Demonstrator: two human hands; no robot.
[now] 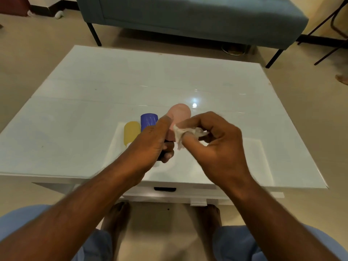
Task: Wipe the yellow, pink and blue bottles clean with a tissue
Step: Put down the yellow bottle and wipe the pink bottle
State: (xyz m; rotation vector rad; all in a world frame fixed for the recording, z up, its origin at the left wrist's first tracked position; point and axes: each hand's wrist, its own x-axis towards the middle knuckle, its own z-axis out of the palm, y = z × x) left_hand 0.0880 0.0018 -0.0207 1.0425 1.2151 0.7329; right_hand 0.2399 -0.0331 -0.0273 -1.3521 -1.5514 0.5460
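Note:
My left hand [152, 142] grips the pink bottle [179, 114] around its lower part and holds it above the table, its rounded far end pointing away from me. My right hand [212, 142] pinches a crumpled white tissue [183, 133] and presses it against the pink bottle's side. The yellow bottle [131, 131] and the blue bottle [148, 120] are on the white table [94, 102] just left of my left hand, side by side; my left hand hides their near ends.
A white mat or sheet [244, 162] lies on the table under my hands. A blue-grey sofa [188, 16] on dark legs stands beyond the table. A dark chair frame [337, 25] is at the far right. My knees and bare feet are below the table's front edge.

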